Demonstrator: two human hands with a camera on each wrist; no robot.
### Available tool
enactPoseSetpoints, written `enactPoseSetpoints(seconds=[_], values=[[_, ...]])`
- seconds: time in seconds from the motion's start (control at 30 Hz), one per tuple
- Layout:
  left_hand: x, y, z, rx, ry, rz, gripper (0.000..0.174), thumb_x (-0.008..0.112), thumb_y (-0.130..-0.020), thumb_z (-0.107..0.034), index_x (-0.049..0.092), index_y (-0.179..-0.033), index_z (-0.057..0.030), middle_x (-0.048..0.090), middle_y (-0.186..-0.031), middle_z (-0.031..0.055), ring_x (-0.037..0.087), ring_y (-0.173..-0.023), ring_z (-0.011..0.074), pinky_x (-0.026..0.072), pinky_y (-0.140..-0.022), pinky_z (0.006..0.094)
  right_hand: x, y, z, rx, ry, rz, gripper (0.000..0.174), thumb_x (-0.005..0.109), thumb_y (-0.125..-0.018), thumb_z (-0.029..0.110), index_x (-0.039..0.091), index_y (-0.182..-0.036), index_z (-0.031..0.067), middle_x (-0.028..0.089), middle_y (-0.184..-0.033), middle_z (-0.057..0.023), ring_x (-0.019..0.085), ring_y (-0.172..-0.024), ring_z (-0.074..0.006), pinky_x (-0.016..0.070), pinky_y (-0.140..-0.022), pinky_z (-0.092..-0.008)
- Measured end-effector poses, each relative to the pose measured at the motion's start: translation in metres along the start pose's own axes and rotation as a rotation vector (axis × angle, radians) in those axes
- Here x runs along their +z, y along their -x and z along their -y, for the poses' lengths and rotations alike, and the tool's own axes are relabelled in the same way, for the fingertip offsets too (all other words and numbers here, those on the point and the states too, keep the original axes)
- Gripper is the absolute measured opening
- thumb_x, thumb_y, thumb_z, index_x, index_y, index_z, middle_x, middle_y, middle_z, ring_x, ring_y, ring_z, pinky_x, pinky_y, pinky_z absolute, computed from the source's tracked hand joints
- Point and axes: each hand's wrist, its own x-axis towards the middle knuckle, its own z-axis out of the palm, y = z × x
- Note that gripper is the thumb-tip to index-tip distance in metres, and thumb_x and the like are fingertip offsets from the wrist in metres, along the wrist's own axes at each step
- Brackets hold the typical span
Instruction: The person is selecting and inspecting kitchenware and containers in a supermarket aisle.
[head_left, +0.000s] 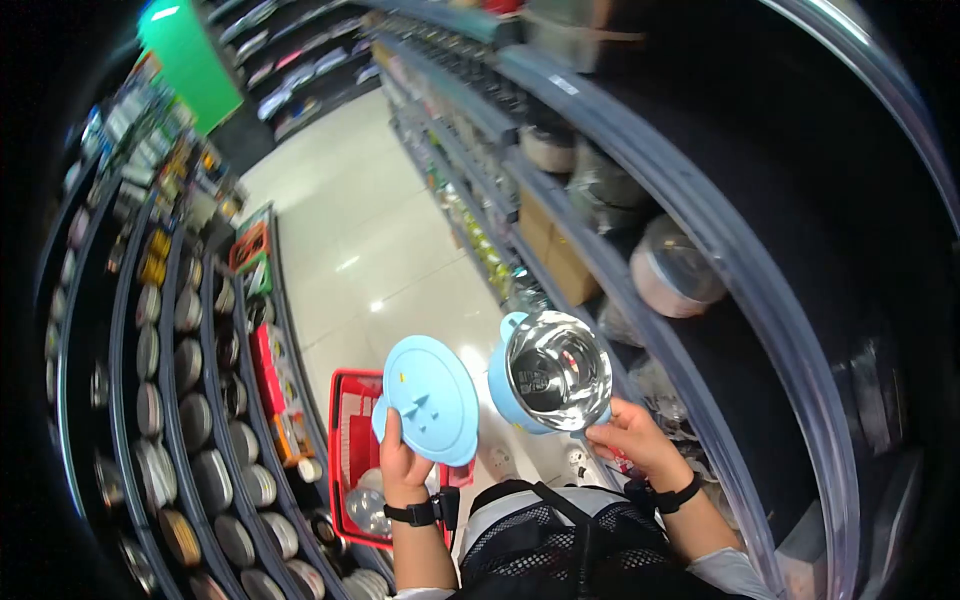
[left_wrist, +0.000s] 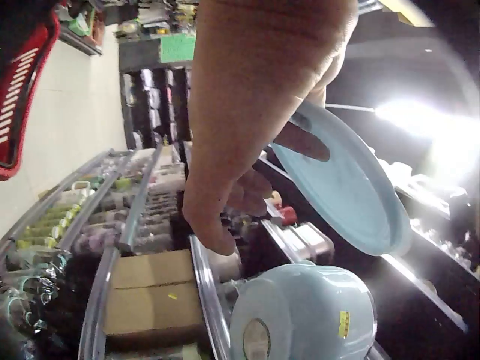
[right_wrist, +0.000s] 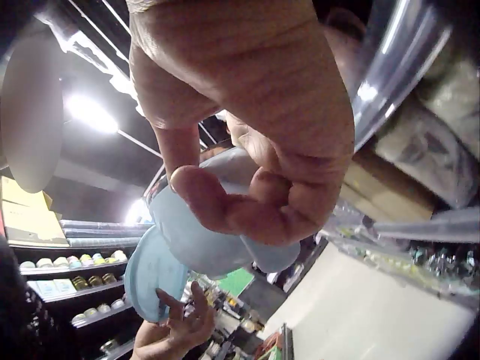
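Observation:
My left hand (head_left: 405, 468) holds a light-blue round lid (head_left: 432, 395) at its edge, the thumb lying over the face with a central ridge. In the left wrist view the lid (left_wrist: 349, 187) appears tilted, one finger along its surface. A light-blue bowl (head_left: 508, 400) with a shiny steel inside is beside it, mouth tipped up and empty. My right hand (head_left: 640, 440) pinches the bowl at its near right rim, thumb on top. A yellow sticker (left_wrist: 343, 324) shows on the bowl's outer side. Lid and bowl are apart.
A red shopping basket (head_left: 338, 450) stands below the left hand with a clear rounded item (head_left: 368, 510) in it. Shelves of round containers (head_left: 212, 480) line the left; more shelves (head_left: 690, 190) curve close on the right. A tiled aisle floor (head_left: 355, 220) runs ahead.

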Motion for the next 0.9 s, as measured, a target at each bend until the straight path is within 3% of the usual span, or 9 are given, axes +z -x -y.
enactPoseSetpoints(seconds=[0.07, 0.13, 0.2, 0.3, 0.4, 0.43, 0.67, 0.73, 0.9], values=[[0.012, 0.009, 0.010, 0.024, -0.192, 0.018, 0.054, 0.047, -0.107, -0.041, 0.046, -0.147, -0.0047, 0.058, -0.143, 0.0132, 0.057, -0.129, 0.0334, 0.0454, -0.110, 0.0527, -0.007, 0.031, 0.011, -0.020, 0.123, -0.081, 0.016, 0.073, -0.093, 0.007, 0.064, -0.105, 0.0028, 0.063, -0.080, -0.0006, 0.054, -0.059, -0.0071, 0.0416, -0.051, -0.0235], [0.052, -0.002, 0.020, 0.000, -0.354, 0.152, 0.053, 0.056, -0.104, -0.036, 0.049, -0.144, -0.0028, 0.062, -0.136, 0.0142, 0.062, -0.120, 0.0316, 0.0503, -0.104, 0.0505, -0.018, 0.070, 0.011, -0.148, 0.232, -0.215, 0.021, 0.079, -0.089, 0.012, 0.067, -0.104, 0.0034, 0.064, -0.077, 0.0012, 0.055, -0.058, -0.0051, 0.0426, -0.051, -0.0220], [0.074, -0.012, 0.030, 0.001, -0.424, 0.132, 0.058, 0.062, -0.100, -0.037, 0.049, -0.142, 0.0010, 0.066, -0.129, 0.0172, 0.067, -0.112, 0.0314, 0.0546, -0.098, 0.0476, -0.019, 0.090, 0.016, -0.169, 0.308, -0.315, 0.022, 0.081, -0.087, 0.013, 0.069, -0.103, 0.0037, 0.065, -0.078, 0.0022, 0.056, -0.062, -0.0046, 0.0437, -0.055, -0.0218], [0.124, -0.009, 0.054, -0.012, -0.609, 0.284, 0.058, 0.066, -0.098, -0.037, 0.053, -0.135, 0.0047, 0.069, -0.120, 0.0183, 0.070, -0.104, 0.0296, 0.0574, -0.091, 0.0441, -0.028, 0.128, 0.016, -0.316, 0.379, -0.425, 0.021, 0.081, -0.086, 0.009, 0.070, -0.103, 0.0034, 0.067, -0.083, 0.0028, 0.057, -0.067, -0.0028, 0.0448, -0.059, -0.0206], [0.154, -0.013, 0.072, -0.064, -0.757, 0.356, 0.055, 0.068, -0.096, -0.038, 0.058, -0.129, 0.0058, 0.070, -0.115, 0.0167, 0.071, -0.100, 0.0263, 0.0580, -0.087, 0.0415, -0.029, 0.152, 0.018, -0.323, 0.411, -0.507, 0.019, 0.082, -0.085, 0.010, 0.071, -0.099, 0.0035, 0.067, -0.083, 0.0030, 0.058, -0.070, -0.0031, 0.0449, -0.062, -0.0217], [0.166, -0.012, 0.076, -0.154, -0.660, 0.394, 0.037, 0.072, -0.094, -0.023, 0.067, -0.119, 0.0054, 0.072, -0.113, 0.0113, 0.069, -0.103, 0.0217, 0.0530, -0.094, 0.0375, -0.028, 0.155, 0.019, -0.298, 0.413, -0.557, 0.024, 0.083, -0.085, 0.018, 0.071, -0.101, 0.0049, 0.062, -0.077, 0.0045, 0.051, -0.067, -0.0050, 0.0431, -0.061, -0.0242], [0.209, -0.012, 0.140, -0.256, -0.768, 0.467, 0.033, 0.069, -0.095, -0.015, 0.065, -0.122, 0.0050, 0.071, -0.115, 0.0099, 0.067, -0.102, 0.0175, 0.0516, -0.094, 0.0349, -0.031, 0.187, 0.018, -0.313, 0.419, -0.722, 0.020, 0.084, -0.083, 0.013, 0.070, -0.095, 0.0039, 0.067, -0.076, 0.0008, 0.057, -0.068, -0.0054, 0.0452, -0.062, -0.0241], [0.219, -0.008, 0.147, -0.280, -0.785, 0.497, 0.036, 0.068, -0.095, -0.011, 0.062, -0.126, 0.0051, 0.069, -0.118, 0.0095, 0.065, -0.105, 0.0163, 0.0505, -0.096, 0.0336, -0.036, 0.191, 0.012, -0.313, 0.496, -0.732, 0.027, 0.083, -0.084, 0.021, 0.070, -0.101, 0.0044, 0.065, -0.076, 0.0006, 0.055, -0.065, -0.0072, 0.0459, -0.060, -0.0268], [0.246, -0.004, 0.178, -0.208, -0.904, 0.553, 0.046, 0.068, -0.096, -0.012, 0.050, -0.136, 0.0024, 0.063, -0.120, 0.0075, 0.059, -0.108, 0.0139, 0.0471, -0.098, 0.0311, -0.038, 0.195, 0.015, -0.346, 0.488, -0.794, 0.026, 0.083, -0.085, 0.020, 0.070, -0.101, 0.0045, 0.064, -0.073, 0.0003, 0.055, -0.063, -0.0070, 0.0457, -0.059, -0.0271]])
